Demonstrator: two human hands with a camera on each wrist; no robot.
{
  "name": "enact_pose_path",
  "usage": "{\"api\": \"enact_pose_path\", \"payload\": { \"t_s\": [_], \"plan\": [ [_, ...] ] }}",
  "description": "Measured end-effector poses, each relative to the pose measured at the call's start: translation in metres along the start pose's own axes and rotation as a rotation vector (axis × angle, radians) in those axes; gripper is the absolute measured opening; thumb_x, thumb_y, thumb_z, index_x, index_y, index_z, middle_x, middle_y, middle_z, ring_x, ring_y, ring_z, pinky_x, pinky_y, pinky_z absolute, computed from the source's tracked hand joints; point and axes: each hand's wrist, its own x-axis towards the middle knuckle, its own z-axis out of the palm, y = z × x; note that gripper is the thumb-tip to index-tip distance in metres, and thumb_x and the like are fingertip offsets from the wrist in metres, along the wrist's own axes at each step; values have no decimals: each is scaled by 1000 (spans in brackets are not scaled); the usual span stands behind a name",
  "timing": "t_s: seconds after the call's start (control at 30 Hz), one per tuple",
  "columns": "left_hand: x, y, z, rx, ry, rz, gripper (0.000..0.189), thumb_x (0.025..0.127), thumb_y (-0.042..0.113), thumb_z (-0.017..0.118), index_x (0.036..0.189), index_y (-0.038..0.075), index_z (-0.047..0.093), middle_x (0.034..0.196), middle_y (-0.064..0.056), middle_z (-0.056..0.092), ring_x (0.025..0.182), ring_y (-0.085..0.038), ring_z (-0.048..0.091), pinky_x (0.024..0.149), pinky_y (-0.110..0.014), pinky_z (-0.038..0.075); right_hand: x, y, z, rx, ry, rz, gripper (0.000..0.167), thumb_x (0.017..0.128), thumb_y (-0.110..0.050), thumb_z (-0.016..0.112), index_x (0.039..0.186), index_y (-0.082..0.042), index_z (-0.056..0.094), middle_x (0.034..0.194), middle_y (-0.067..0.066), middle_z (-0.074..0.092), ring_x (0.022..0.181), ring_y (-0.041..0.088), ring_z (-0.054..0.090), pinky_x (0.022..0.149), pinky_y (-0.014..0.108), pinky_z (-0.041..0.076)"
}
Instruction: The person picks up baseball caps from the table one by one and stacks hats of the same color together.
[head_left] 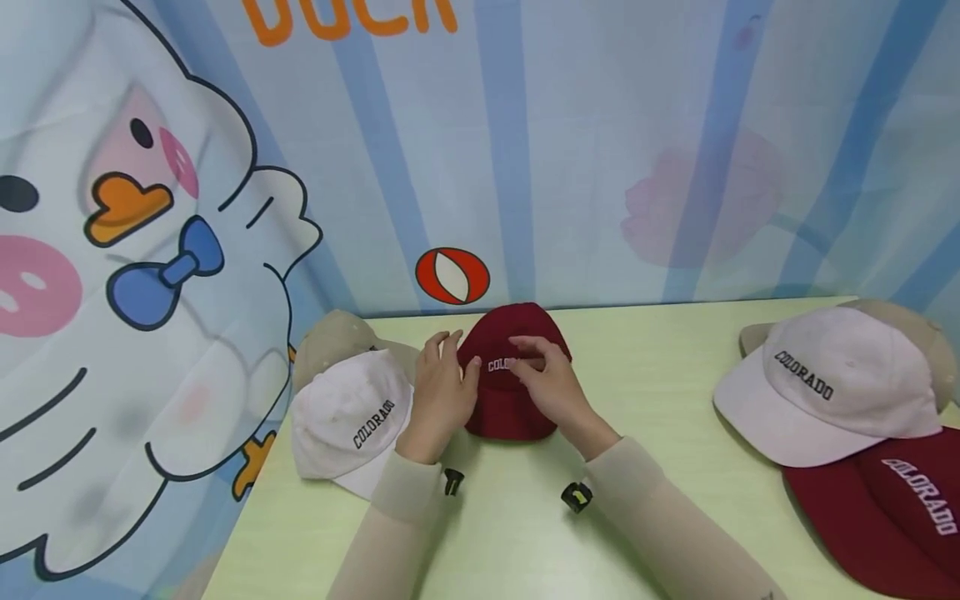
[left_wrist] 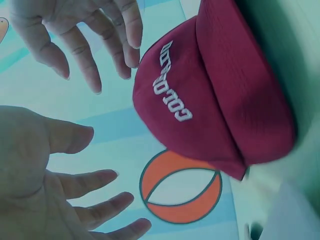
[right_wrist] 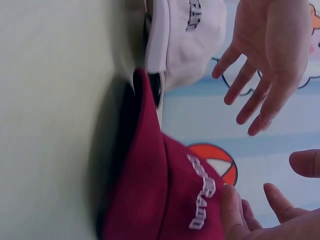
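Observation:
A dark red baseball cap [head_left: 513,421] lettered COLORADO rests on the table with its brim toward me. My left hand [head_left: 441,387] hovers at the cap's left side, fingers spread and holding nothing. On the other side, my right hand [head_left: 553,385] overlaps the crown in the head view, its fingers loosely bent and its grasp empty. In the left wrist view, a gap shows between the red cap [left_wrist: 175,90] and the left hand [left_wrist: 45,175]. The right wrist view has the right hand's fingertips close by the crown of the red cap [right_wrist: 190,200].
Left of the red cap, a white COLORADO cap [head_left: 337,408] overlaps a beige cap [head_left: 330,337]. At the right lie another white cap [head_left: 847,375], a beige cap [head_left: 941,354] and a red cap [head_left: 862,517], overlapping. A printed cloth backdrop [head_left: 585,167] hangs behind the pale table [head_left: 660,367].

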Motion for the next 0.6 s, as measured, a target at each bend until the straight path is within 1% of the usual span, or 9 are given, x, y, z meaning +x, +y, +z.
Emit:
{"api": "enact_pose_path", "payload": {
  "t_s": [0.13, 0.2, 0.3, 0.4, 0.47, 0.6],
  "plan": [
    [-8, -5, -10, 30, 25, -22, 54, 106, 26, 56, 153, 3, 44, 157, -21, 38, 144, -43, 38, 119, -55, 34, -6, 1, 12, 18, -39, 21, 44, 103, -18, 62, 145, -9, 56, 144, 14, 56, 118, 26, 62, 102, 43, 53],
    [-11, -7, -14, 54, 38, -18, 54, 106, 25, 56, 152, 0, 44, 156, -23, 39, 143, -43, 38, 118, -55, 34, -9, 3, 19, 26, -64, 25, 44, 102, -17, 63, 145, -9, 56, 142, 15, 58, 115, 26, 64, 100, 42, 55],
    [-15, -11, -18, 95, 55, -15, 54, 106, 24, 56, 151, -2, 44, 155, -25, 40, 142, -45, 37, 119, -55, 32, -13, 6, 29, 46, -120, 39, 45, 102, -17, 64, 146, -8, 56, 142, 18, 57, 116, 30, 65, 99, 42, 57],
    [-18, -15, -22, 149, 92, -7, 53, 105, 23, 57, 149, -5, 46, 152, -27, 42, 142, -45, 37, 120, -56, 29, -19, 9, 39, 92, -197, 87, 48, 103, -18, 62, 149, -7, 52, 145, 21, 55, 122, 35, 64, 98, 42, 58],
    [-20, -19, -26, 168, 116, -14, 53, 105, 23, 57, 149, -6, 46, 151, -28, 42, 143, -45, 36, 122, -57, 25, -22, 10, 44, 137, -243, 128, 51, 104, -18, 61, 152, -6, 49, 145, 21, 55, 125, 37, 63, 98, 42, 58],
    [-21, -28, -36, 200, 155, -34, 54, 103, 21, 58, 147, -8, 46, 150, -30, 41, 144, -47, 33, 122, -64, 19, -27, 12, 52, 228, -316, 195, 58, 104, -17, 60, 156, -1, 41, 145, 22, 56, 126, 37, 62, 98, 43, 58]
  ]
}}
